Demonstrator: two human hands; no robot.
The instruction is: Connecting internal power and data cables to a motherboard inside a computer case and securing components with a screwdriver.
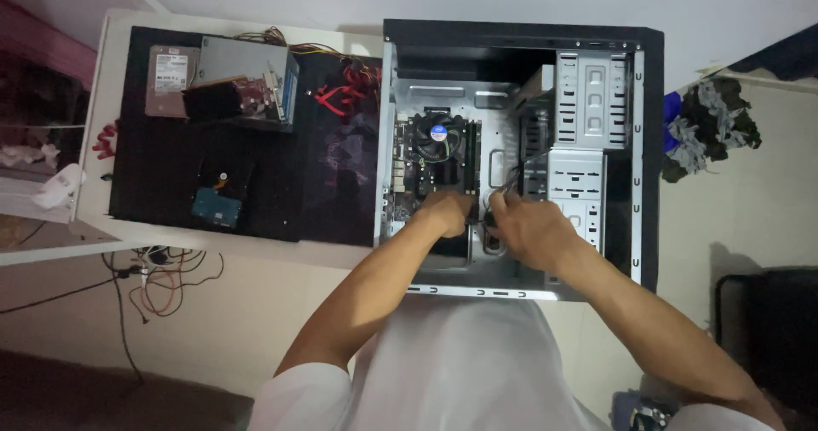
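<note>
An open computer case [648, 141] lies on its side on the white table, its motherboard [407, 169] and round cooler fan [439, 133] exposed. My left hand [445, 211] reaches inside and rests on the lower edge of the motherboard, fingers curled. My right hand [527, 228] sits just beside it, fingers closed around thin black cables [515, 175] that run up toward the drive bays [588, 99]. What the fingertips pinch is hidden by the hands.
A black mat [281, 184] covers the table left of the case. On it lie a power supply [243, 77] with red and yellow wires [341, 90], a silver hard drive [170, 80] and a blue-boarded hard drive [217, 205]. Cables hang below the table edge [162, 273].
</note>
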